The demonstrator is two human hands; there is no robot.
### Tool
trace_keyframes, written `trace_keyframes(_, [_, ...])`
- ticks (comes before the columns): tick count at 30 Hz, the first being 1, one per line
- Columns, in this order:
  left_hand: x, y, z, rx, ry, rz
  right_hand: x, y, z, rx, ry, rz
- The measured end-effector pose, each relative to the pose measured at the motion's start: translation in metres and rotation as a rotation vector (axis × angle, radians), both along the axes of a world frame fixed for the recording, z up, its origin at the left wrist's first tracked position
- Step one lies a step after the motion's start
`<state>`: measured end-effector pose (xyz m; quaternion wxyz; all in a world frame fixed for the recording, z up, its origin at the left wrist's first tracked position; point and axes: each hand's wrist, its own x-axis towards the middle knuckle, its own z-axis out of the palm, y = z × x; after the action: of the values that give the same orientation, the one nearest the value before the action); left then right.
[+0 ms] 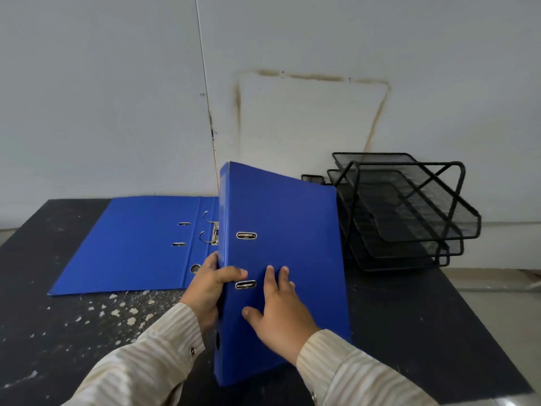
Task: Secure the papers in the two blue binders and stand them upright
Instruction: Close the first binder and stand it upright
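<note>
Closed binder [281, 259] is up off the dark table [409, 317], tilted, spine toward me and to the left, front cover facing right. My left hand [207, 291] is wrapped around the spine edge, thumb on the cover near the lower metal slot [246, 284], fingers behind where I cannot see them; this is the carrying grip and it takes the weight. My right hand [278, 315] lies flat and spread on the cover, clasping nothing, only pressing so the cover stays shut and the binder does not swing while I turn it. Lower corner sits near the table's front edge; whether it touches the surface I cannot tell. Papers inside this binder are not visible with the cover closed. Second binder [131, 244] lies open and flat to the left, against the wall [117, 98], its ring arches [206, 227] showing beside the lifted one's spine; no sheets visible on its left cover, right half hidden. Black mesh tray stack [409, 212] stands at the right rear, just beside the raised binder. Judgement: first binder is mid-way to being stood up; the open one is not yet dealt with.
</note>
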<state>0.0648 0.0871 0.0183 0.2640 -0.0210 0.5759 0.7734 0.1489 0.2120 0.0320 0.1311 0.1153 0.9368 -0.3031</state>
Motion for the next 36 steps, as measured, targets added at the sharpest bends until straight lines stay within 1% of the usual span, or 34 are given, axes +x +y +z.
trace_keyframes(6, [0.003, -0.004, 0.013, 0.033, 0.216, -0.068, -0.008, -0.014, 0.013, -0.142, 0.126, -0.112])
trace_keyframes(9, [0.003, -0.011, 0.011, 0.042, 0.266, -0.174, -0.003, -0.021, 0.014, -0.21, 0.182, -0.195])
trace_keyframes(15, [0.005, -0.026, 0.003, 0.042, 0.287, -0.405, 0.011, -0.038, 0.009, -0.296, 0.239, -0.328])
trace_keyframes(19, [0.008, -0.039, 0.002, 0.013, 0.307, -0.543, 0.019, -0.05, 0.003, -0.304, 0.28, -0.406])
trace_keyframes(21, [0.011, -0.04, -0.001, 0.001, 0.323, -0.569, 0.022, -0.051, -0.002, -0.339, 0.299, -0.445])
trace_keyframes(24, [0.018, -0.044, -0.005, -0.047, 0.351, -0.604, 0.03, -0.06, -0.014, -0.379, 0.312, -0.545])
trace_keyframes(27, [0.022, -0.049, -0.014, -0.123, 0.415, -0.705, 0.038, -0.068, -0.03, -0.439, 0.334, -0.652])
trace_keyframes(30, [0.024, -0.046, -0.013, -0.164, 0.457, -0.807, 0.042, -0.066, -0.039, -0.518, 0.366, -0.707])
trace_keyframes(32, [0.024, -0.044, -0.009, -0.188, 0.437, -0.854, 0.044, -0.066, -0.038, -0.539, 0.366, -0.715])
trace_keyframes(36, [0.023, -0.039, -0.006, -0.227, 0.34, -0.949, 0.047, -0.07, -0.033, -0.554, 0.333, -0.73])
